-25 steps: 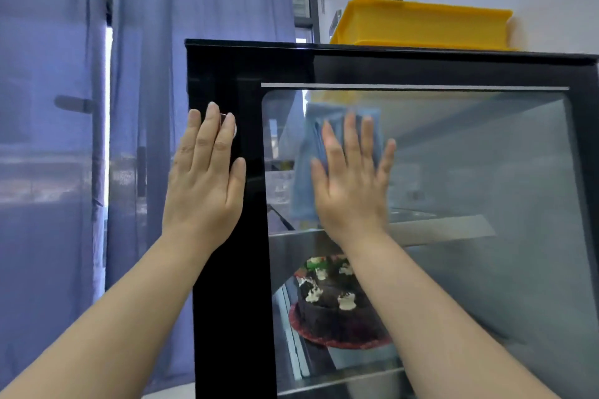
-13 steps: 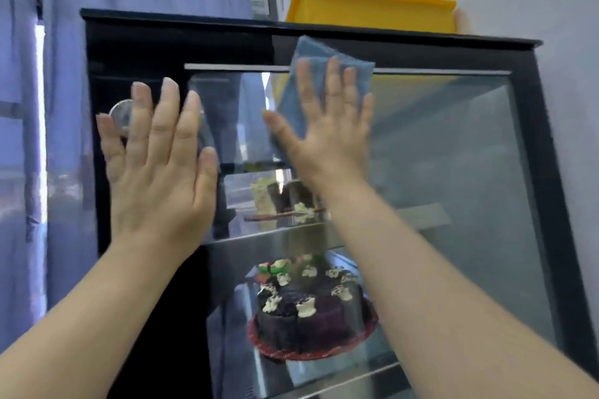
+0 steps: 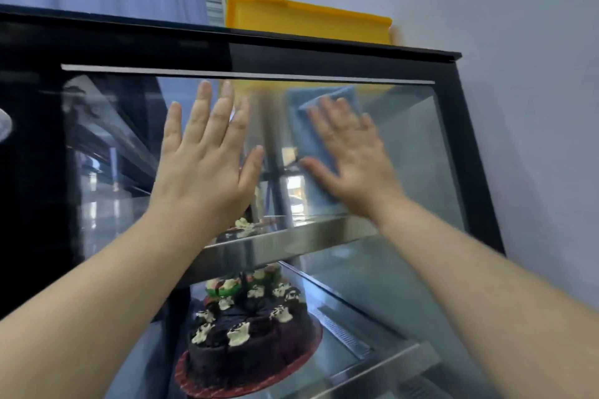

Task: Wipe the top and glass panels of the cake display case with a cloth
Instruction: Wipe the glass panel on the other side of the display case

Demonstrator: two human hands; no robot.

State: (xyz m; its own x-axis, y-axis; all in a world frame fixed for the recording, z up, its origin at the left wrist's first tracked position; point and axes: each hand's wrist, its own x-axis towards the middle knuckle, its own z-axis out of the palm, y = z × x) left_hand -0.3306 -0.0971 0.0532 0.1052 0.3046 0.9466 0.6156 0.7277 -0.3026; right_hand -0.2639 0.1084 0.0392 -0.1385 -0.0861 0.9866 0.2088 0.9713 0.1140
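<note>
Hands: I see the right hand (image 3: 353, 159) pressed flat, fingers spread, pinning the blue cloth (image 3: 319, 129) against the glass panel (image 3: 421, 152) high on its right half; the left hand (image 3: 207, 155) is open wide, holds nothing, and lies palm-flat on the glass beside it.
Cloth position: just under the panel's top trim, partly hidden by the right hand and blurred by motion.
Case: the display case (image 3: 466, 146) stands against the wall with a yellow tray (image 3: 308, 24) on its top; a chocolate cake (image 3: 249, 340) sits on the lower shelf inside.
Step in hand: I judge this to be wiping the upper band of the front glass.
How to do it well: I would keep the whole palm on the cloth, overlap passes, and run into the right corner along the frame; the bracing left palm may leave marks needing a later pass.
Change from earlier frames: the cloth now sits further right and below the trim it overlapped half a second ago; the left hand has shifted from the black frame onto the glass.
Remaining: top surface and lower glass, in my estimate.
</note>
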